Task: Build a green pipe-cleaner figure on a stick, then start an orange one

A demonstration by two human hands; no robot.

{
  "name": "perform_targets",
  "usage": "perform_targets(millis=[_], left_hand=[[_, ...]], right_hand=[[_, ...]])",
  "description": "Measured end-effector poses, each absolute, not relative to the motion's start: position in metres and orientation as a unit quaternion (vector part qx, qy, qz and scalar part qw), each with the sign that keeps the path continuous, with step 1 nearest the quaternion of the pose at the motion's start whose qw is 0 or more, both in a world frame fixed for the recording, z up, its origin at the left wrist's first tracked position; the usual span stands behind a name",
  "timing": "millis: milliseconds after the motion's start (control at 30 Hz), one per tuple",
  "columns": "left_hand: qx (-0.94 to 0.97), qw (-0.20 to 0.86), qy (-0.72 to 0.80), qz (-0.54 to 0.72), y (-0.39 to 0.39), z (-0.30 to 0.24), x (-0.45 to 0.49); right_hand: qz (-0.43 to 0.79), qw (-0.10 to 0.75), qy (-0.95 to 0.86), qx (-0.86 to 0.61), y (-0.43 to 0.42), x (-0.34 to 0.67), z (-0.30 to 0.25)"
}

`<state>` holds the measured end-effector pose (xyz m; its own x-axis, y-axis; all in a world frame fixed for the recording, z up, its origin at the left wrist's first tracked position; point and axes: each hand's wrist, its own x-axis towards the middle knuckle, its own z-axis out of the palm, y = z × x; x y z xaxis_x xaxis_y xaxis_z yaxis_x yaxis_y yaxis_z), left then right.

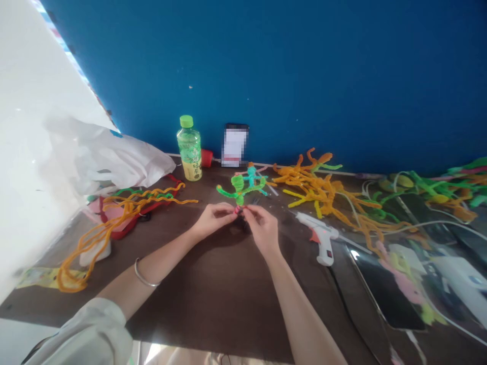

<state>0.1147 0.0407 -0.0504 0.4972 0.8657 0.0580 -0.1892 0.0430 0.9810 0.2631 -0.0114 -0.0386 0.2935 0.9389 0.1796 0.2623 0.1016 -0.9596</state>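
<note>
Between my two hands stands a green pipe-cleaner figure (239, 191) with its arms spread out and a pink-red lower part. My left hand (215, 219) pinches that lower part from the left, thumb and fingers together. From the other side my right hand (262, 223) pinches the same part. My fingertips partly hide the figure's lower end, where something dark shows. Just behind it is a turquoise pipe-cleaner figure (252, 175) with an orange top, partly covered by the green one.
A white glue gun (323, 235) and a dark-screened phone (388, 289) lie at right. Orange pipe-cleaner pieces (323, 187) are heaped behind them. A green-capped bottle (190, 152) and an upright phone (235, 144) stand at the back. Orange pipe cleaners (117, 218) lie left, near a white bag (125, 157).
</note>
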Motion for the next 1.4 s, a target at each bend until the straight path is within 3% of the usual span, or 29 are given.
perform_targets(millis=[367, 700, 900, 1200, 1400], left_hand=[[0.425, 0.709, 0.323, 0.461, 0.0467, -0.0536, 0.1137], [0.533, 0.687, 0.315, 0.38, 0.0396, -0.0477, 0.1131], [0.463, 0.722, 0.324, 0.4, 0.0417, -0.053, 0.1142], [0.374, 0.759, 0.327, 0.421, 0.0446, -0.0533, 0.1132], [0.386, 0.738, 0.329, 0.446, 0.0452, -0.0571, 0.1141]], right_hand=[[0.222, 0.441, -0.65, -0.578, -0.0126, 0.2589, -0.0465], [0.429, 0.611, -0.404, -0.529, -0.0048, 0.2631, -0.0427], [0.446, 0.64, -0.369, -0.506, -0.0035, 0.2669, -0.0429], [0.452, 0.615, -0.404, -0.505, -0.0058, 0.2615, -0.047], [0.425, 0.513, -0.502, -0.551, -0.0078, 0.261, -0.0479]])
